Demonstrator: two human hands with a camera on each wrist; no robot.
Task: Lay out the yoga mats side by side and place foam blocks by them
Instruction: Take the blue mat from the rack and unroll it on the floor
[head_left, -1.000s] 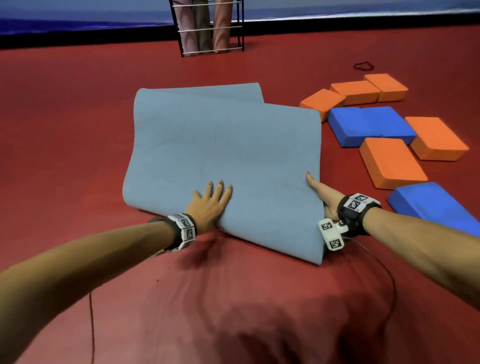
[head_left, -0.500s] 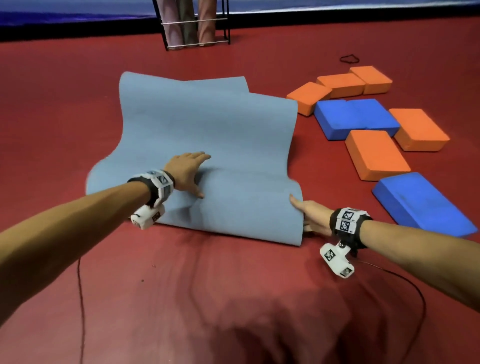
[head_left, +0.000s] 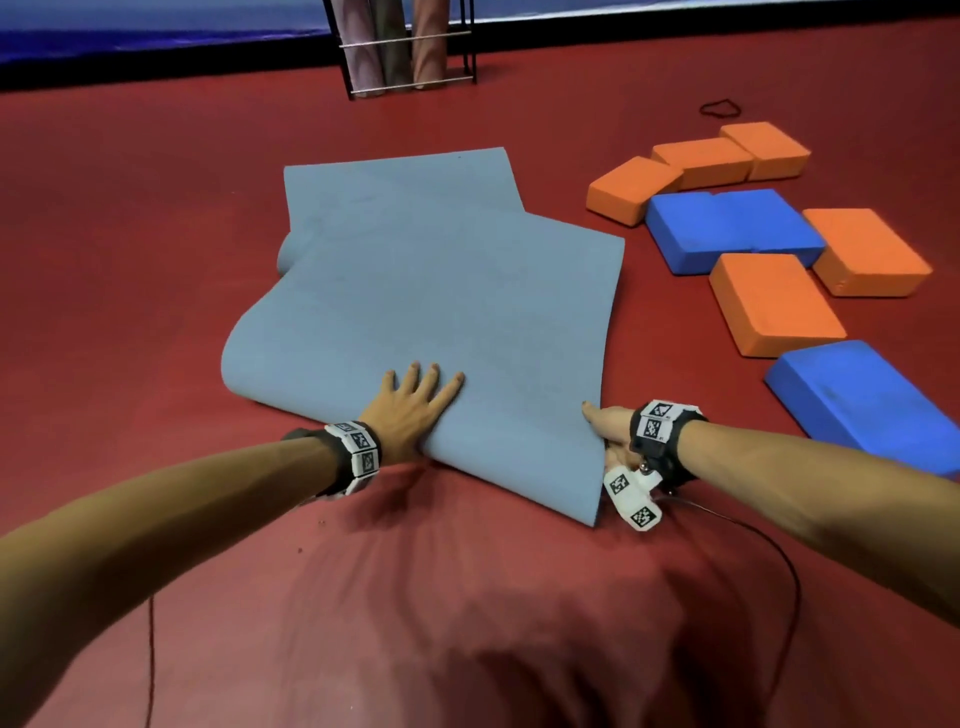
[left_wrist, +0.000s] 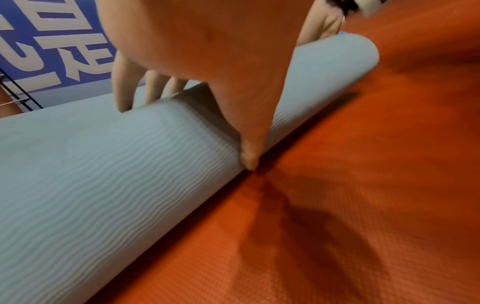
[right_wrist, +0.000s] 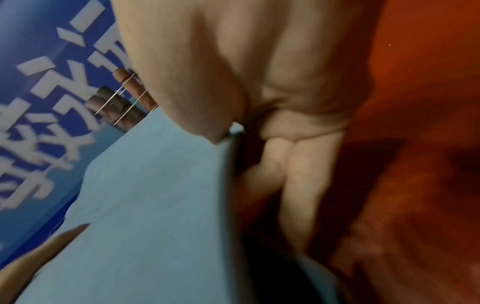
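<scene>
The blue mat (head_left: 426, 291) lies half-unfurled at twelve o'clock on the red floor (head_left: 130, 234). Left hand (head_left: 410, 410) presses flat, fingers spread; right hand (head_left: 608, 431) pinches its near edge (three o'clock side). Best pull evenly, smoothing the hump.

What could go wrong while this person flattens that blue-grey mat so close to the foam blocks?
The yoga mat still curls and lies doubled at its far end, so it may spring back once the left hand lifts. The right hand pinches its edge near the blue block; spreading sideways could bump it.
</scene>
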